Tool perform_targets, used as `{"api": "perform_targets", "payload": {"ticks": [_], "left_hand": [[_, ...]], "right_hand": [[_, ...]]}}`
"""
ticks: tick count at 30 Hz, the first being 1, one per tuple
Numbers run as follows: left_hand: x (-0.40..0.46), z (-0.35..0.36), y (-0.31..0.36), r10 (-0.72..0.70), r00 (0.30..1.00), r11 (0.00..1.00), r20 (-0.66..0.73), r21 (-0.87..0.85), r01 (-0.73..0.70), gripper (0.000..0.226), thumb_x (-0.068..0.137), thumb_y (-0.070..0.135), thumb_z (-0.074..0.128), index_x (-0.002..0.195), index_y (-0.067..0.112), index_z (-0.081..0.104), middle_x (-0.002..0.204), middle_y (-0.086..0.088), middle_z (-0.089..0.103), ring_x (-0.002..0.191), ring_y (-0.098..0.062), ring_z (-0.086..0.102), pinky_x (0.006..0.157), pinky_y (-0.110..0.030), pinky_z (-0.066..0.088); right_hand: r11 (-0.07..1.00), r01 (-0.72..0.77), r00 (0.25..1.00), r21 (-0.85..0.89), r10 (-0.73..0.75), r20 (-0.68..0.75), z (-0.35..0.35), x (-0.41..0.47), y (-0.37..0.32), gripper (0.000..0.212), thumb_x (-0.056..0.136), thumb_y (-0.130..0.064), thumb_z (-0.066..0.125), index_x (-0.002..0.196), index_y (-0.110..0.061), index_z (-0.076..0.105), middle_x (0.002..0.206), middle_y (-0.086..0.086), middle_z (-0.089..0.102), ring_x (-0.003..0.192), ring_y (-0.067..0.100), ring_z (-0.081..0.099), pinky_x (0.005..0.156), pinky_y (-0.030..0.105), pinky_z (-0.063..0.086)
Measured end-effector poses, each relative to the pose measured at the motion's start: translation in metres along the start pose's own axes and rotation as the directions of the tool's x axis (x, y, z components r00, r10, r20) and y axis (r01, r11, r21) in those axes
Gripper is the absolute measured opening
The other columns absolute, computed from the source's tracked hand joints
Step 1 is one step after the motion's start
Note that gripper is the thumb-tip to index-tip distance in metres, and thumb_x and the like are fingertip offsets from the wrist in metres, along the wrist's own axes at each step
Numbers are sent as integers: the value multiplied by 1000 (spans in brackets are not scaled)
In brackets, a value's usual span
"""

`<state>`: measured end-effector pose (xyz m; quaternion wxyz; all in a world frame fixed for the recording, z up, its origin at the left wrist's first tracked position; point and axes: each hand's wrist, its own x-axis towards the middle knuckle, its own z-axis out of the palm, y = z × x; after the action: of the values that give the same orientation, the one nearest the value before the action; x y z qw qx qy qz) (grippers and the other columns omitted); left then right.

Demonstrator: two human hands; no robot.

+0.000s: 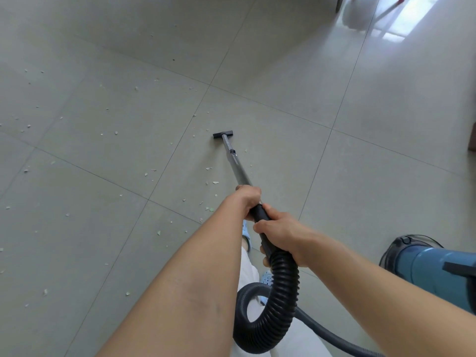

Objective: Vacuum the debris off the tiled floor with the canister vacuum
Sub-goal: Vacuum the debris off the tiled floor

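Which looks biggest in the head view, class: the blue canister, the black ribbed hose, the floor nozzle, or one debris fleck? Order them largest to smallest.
1. Black ribbed hose and blue canister: alike, and unsure, as the canister is cut off by the frame edge.
2. Floor nozzle, small partly through distance.
3. Debris fleck.

I see a floor (283, 73) of large pale grey-green tiles with thin dark grout lines running diagonally. Far beyond the grout crossing (209, 85), toward the top right, bright window light (401, 19) glares off the glossy tiles. Just left of that glare stands a dark furniture leg (339, 3).
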<state>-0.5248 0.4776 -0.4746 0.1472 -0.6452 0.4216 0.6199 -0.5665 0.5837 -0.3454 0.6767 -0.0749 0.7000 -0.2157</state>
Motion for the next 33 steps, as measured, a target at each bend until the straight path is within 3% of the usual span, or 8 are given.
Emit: {"api": "perform_targets", "payload": {"ticks": [5, 9, 14, 16, 22, 27, 31, 33], "left_hand": [[-12, 10, -24, -24, 1000, 999, -6, -43, 23, 27, 101, 16, 37, 124, 3, 33, 89, -16, 53, 63, -24, 57, 38, -27, 48], [-17, 8, -26, -28, 1000, 995, -8, -93, 27, 17, 102, 15, 38, 112, 10, 25, 84, -12, 47, 61, -21, 52, 28, -22, 43], [2, -6, -13, -39, 999, 988, -12, -148, 37, 20, 102, 17, 37, 118, 9, 28, 108, -19, 51, 74, -27, 57, 42, -29, 46], [14, -15, -3, -37, 999, 983, -15, -179, 34, 28, 101, 17, 38, 126, 7, 31, 107, -19, 51, 71, -26, 56, 44, -30, 46], [44, -41, 19, -21, 1000, 974, -13, -226, 17, 36, 102, 24, 38, 133, 6, 32, 103, -16, 52, 66, -21, 54, 50, -30, 47], [62, -59, 39, -24, 1000, 964, -10, -263, 21, 25, 102, 28, 39, 117, 12, 29, 106, -17, 50, 78, -26, 56, 53, -30, 47], [73, -72, 60, -33, 999, 952, -11, -304, 28, 27, 100, 31, 41, 114, 13, 28, 122, -21, 55, 98, -33, 64, 72, -41, 59], [83, -78, 70, -37, 999, 942, 2, -332, 36, 25, 101, 31, 40, 114, 13, 27, 117, -19, 55, 99, -34, 66, 83, -47, 59]], "right_hand": [[999, -22, 999, -27, 23, 32, 0, -18, 19, 44, 97, -8, 51, 135, -31, 46, 79, 12, 53, 61, 22, 54, 49, 32, 55], [999, -18, 999, -44, 20, 31, 2, -17, 19, 35, 96, -8, 52, 122, -33, 49, 79, 12, 52, 60, 20, 53, 50, 32, 55], [995, 2, 999, -100, 2, 32, 4, 4, -1, 54, 97, -7, 49, 143, -32, 40, 79, 12, 53, 59, 20, 53, 49, 32, 55], [992, 17, 999, -124, -12, 38, 5, 17, -14, 55, 96, -6, 47, 144, -32, 39, 80, 12, 52, 58, 22, 52, 49, 34, 55], [924, 50, 995, -380, -80, -64, 14, 55, -40, 53, 83, -21, 46, 132, -39, 43, 83, 4, 59, 77, 32, 63, 79, 51, 59], [837, 72, 984, -543, -149, -100, 17, 74, -66, 57, 79, -24, 41, 132, -45, 37, 89, 4, 65, 82, 33, 66, 77, 46, 58], [792, 79, 978, -605, -179, -107, 15, 85, -90, 66, 82, -21, 40, 143, -45, 29, 91, 3, 64, 84, 32, 65, 79, 42, 56], [775, 82, 976, -626, -189, -105, 14, 91, -103, 68, 86, -20, 40, 147, -44, 24, 92, 2, 61, 89, 32, 65, 80, 40, 55]]}}
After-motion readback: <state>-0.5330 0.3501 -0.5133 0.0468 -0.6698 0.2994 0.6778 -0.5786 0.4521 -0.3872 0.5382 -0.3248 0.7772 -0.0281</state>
